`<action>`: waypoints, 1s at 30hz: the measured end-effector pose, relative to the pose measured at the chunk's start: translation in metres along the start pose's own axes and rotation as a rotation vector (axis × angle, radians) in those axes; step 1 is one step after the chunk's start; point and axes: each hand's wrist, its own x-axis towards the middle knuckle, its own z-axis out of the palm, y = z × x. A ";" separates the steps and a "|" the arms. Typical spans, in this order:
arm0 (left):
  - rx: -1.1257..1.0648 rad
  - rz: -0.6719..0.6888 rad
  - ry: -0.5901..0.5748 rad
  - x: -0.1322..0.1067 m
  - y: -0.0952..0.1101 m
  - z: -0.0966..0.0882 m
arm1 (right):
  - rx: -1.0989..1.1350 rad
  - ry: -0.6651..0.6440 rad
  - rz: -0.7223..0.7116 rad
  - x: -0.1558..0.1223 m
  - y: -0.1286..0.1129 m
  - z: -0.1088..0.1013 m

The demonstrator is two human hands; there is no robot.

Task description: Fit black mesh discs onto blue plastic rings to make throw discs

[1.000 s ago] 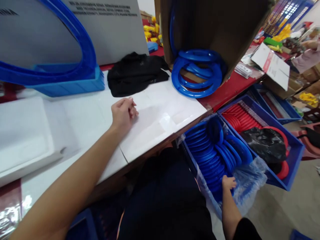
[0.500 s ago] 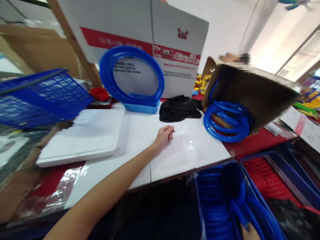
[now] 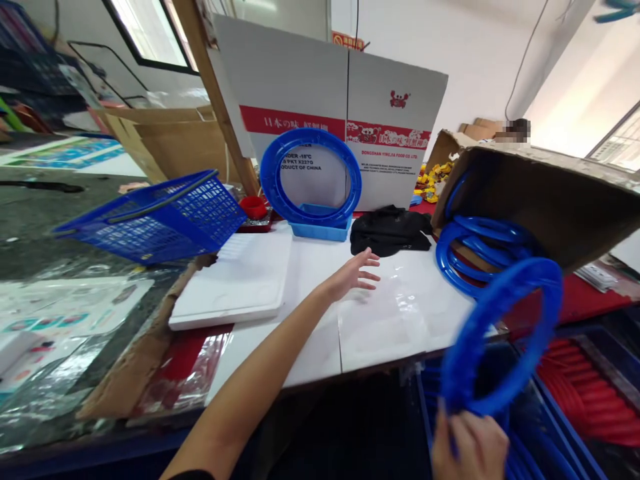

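My right hand (image 3: 470, 445) grips the lower rim of a blue plastic ring (image 3: 503, 333) and holds it up in front of the table's right edge. My left hand (image 3: 356, 275) hovers just above the white table top (image 3: 380, 320), fingers spread and holding nothing. Beyond it lies a black cloth (image 3: 387, 231). Another blue ring (image 3: 311, 175) stands upright in a light blue tray (image 3: 320, 230) at the back. Several more blue rings (image 3: 470, 257) spill from a tipped cardboard box (image 3: 550, 193) on the right.
A blue mesh basket (image 3: 160, 215) sits at the left beside a white foam tray (image 3: 235, 283). A large grey carton (image 3: 340, 107) stands at the back. Blue crates of blue and red rings (image 3: 590, 400) sit below the table on the right. Plastic wrap (image 3: 60, 320) covers the left.
My right hand has lifted a blue ring out of the crate below. My left hand has risen off the table and opened its fingers. The view has tilted upward.
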 end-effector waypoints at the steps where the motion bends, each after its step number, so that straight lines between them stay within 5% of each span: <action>1: -0.024 -0.015 -0.029 -0.005 0.010 -0.004 | 0.007 0.097 -0.144 0.005 -0.017 0.020; 5: -0.114 -0.013 -0.118 -0.025 0.046 -0.022 | -0.032 -0.069 -0.476 0.017 -0.067 0.059; 8: 0.147 0.005 -0.081 -0.033 0.055 -0.037 | -0.084 -0.200 -0.660 0.032 -0.076 0.053; 11: 0.534 -0.018 0.000 -0.028 0.043 -0.050 | 0.037 -0.506 -0.828 0.076 -0.078 0.035; 13: 0.863 -0.002 0.105 -0.019 0.029 -0.054 | 0.212 -0.738 -0.782 0.127 -0.079 0.028; 15: 1.151 0.021 0.189 -0.011 0.014 -0.055 | 0.338 -0.696 -0.650 0.190 -0.076 0.038; 20: 1.321 0.045 0.278 0.000 -0.003 -0.049 | 0.218 -0.539 -0.361 0.321 -0.044 0.134; 24: 1.399 0.068 0.329 -0.001 -0.006 -0.047 | 0.274 -0.601 -0.303 0.334 -0.017 0.204; 30: 1.446 0.093 0.337 -0.002 -0.013 -0.041 | 0.366 -0.675 -0.328 0.310 -0.003 0.216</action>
